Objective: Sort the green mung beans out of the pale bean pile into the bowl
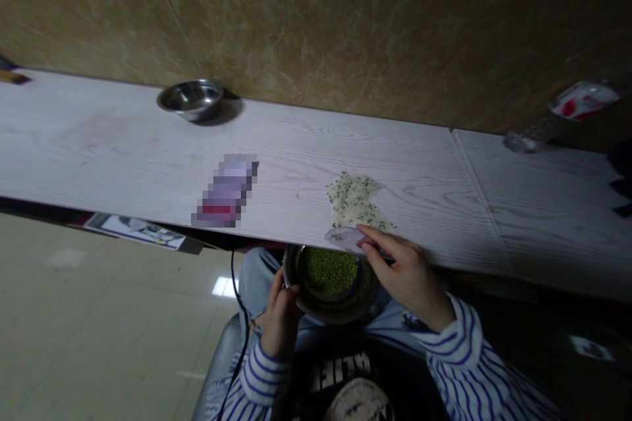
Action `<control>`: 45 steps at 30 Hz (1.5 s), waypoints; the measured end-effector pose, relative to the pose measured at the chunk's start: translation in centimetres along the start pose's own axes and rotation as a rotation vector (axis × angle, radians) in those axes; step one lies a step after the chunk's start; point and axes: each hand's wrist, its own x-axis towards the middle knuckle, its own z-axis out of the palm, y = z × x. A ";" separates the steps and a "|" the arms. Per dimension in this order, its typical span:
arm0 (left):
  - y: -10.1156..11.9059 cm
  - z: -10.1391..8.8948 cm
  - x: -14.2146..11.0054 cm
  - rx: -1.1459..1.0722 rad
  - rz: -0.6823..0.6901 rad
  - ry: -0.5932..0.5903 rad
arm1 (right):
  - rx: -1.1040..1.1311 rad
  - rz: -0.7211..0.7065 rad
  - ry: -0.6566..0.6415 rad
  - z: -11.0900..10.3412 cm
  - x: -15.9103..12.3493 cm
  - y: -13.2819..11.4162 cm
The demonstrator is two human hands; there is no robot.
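Note:
My left hand [282, 316] grips the left rim of a metal bowl [340, 309], which sits over my lap just below the table edge. Green mung beans [330, 270] cover the bottom of the bowl. Between the thumb and fingers of my right hand [409, 274] is a clear, round plastic lid [340, 235], lying at the table's front edge above the bowl. Right beyond it, a spread-out pile of white rice mixed with green beans [356, 198] lies on the tabletop.
On the white wood-grain table [291, 138], a small steel bowl [192, 102] stands near the wall. A blurred-out phone-shaped object [227, 191] lies left of the pile. At the far right, a plastic bottle [563, 115] lies by the wall. A black cable [237, 289] hangs from the table edge.

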 end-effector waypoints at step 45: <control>0.3 -0.1 0.1 -0.062 -0.001 -0.024 | -0.054 0.100 0.095 -0.6 -0.1 1.3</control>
